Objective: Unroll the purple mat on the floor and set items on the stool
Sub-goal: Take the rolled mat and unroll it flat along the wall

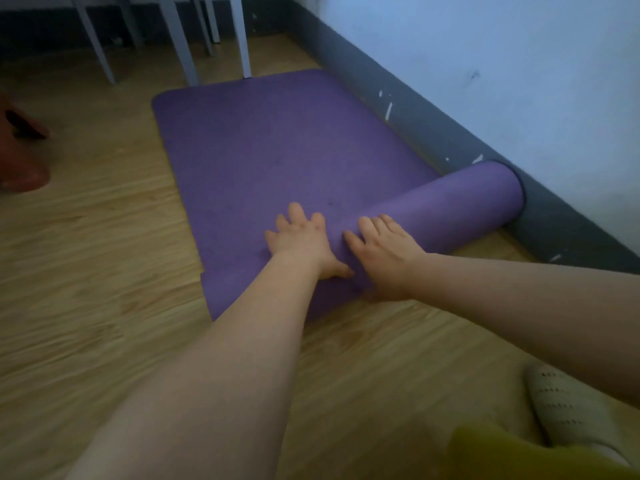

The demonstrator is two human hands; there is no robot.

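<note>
The purple mat (277, 143) is lying half unrolled on the wooden floor (86, 271), its roll (450, 209) touching the baseboard (433, 133). The left hand (298, 237) is pressing flat-fingered on the unrolled part; the right hand (384, 251) is resting on the roll, fingers draped over it.

Both forearms are bare to the edge of the view, with no sleeves, watch or rings showing on the left hand (300, 239) or the right hand (382, 255). At the lower right is a pale cream slipper (568, 408) patterned with rows of small dark dots. Beside it shows a blurred patch of mustard-yellow garment (498, 457).
</note>
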